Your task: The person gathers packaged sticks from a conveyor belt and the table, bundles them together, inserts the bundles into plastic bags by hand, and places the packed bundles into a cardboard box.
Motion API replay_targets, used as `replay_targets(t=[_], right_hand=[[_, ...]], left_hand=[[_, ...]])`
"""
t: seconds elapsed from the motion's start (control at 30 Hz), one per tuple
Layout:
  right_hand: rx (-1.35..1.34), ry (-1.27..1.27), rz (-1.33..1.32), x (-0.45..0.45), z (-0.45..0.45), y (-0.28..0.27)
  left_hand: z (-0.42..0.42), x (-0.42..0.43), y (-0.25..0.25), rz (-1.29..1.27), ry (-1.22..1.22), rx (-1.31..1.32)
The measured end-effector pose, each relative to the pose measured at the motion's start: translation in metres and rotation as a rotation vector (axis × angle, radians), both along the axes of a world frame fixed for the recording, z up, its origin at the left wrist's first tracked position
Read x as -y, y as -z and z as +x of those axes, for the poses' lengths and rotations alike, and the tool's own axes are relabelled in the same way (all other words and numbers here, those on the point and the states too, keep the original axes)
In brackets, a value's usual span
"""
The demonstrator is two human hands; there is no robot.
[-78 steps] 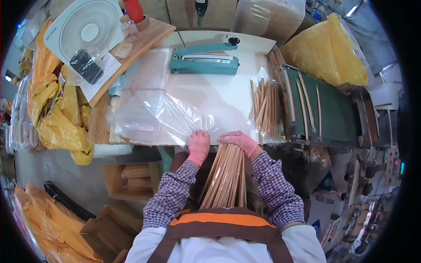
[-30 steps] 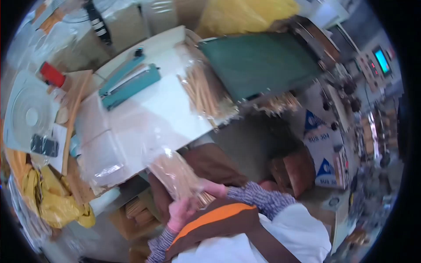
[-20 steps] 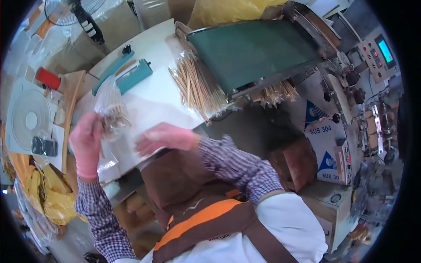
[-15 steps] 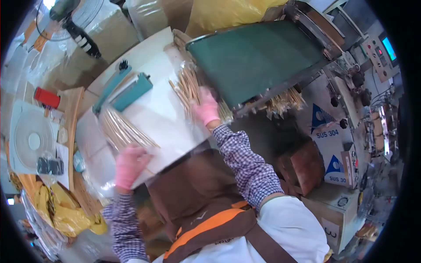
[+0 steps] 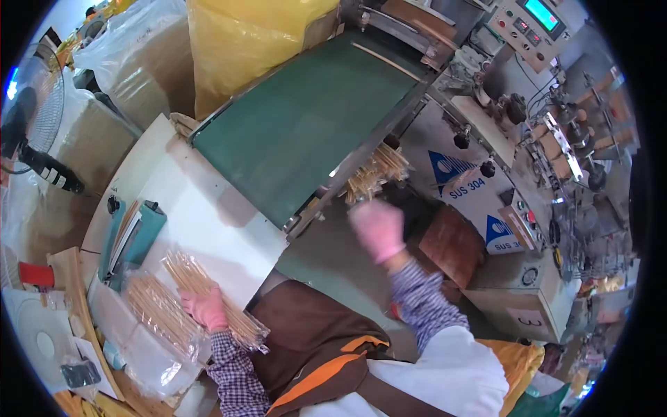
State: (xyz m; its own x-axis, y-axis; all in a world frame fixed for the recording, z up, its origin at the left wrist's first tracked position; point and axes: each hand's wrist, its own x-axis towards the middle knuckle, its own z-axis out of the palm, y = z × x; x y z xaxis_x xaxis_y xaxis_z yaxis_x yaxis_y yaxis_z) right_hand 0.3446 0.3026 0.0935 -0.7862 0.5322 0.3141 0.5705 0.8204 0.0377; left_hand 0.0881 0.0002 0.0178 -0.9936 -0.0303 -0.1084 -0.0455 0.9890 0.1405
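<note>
My left hand (image 5: pixel 206 309) has its fingers wrapped round a bundle of thin wooden sticks (image 5: pixel 186 270) in clear wrap, on the left part of the white table (image 5: pixel 208 219). A bagged bundle of sticks (image 5: pixel 154 306) lies just left of that hand. My right hand (image 5: pixel 376 228), blurred by motion, is out to the right, below a pile of wrapped sticks (image 5: pixel 379 170) beneath the belt's edge. Its fingers are too smeared to read. The teal sealer (image 5: pixel 142 236) sits above the bagged bundle.
A green conveyor belt (image 5: pixel 299 132) with one stick (image 5: pixel 385 59) on it fills the upper middle. Beyond it stand a yellow bag (image 5: pixel 243 42) and a control panel (image 5: pixel 529 31). A grey machine box (image 5: pixel 521 292) is at the right, a red cup (image 5: pixel 36 275) at the left.
The view has turned right. My right hand has left the sticks on the table and moved right, off the table. My left hand now grips a bundle beside the bagged one.
</note>
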Motion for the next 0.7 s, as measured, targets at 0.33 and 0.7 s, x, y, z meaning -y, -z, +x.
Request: replay_targets(t=[0.33,0.7], right_hand=[[0.129,0.782,-0.304,-0.146,0.018,-0.076],[-0.406,-0.363,-0.330,0.162,-0.095,0.034]], left_hand=[[0.015,0.009,-0.016,0.084,-0.093,0.044],[0.007,0.012,0.000,0.156,-0.147,-0.058]])
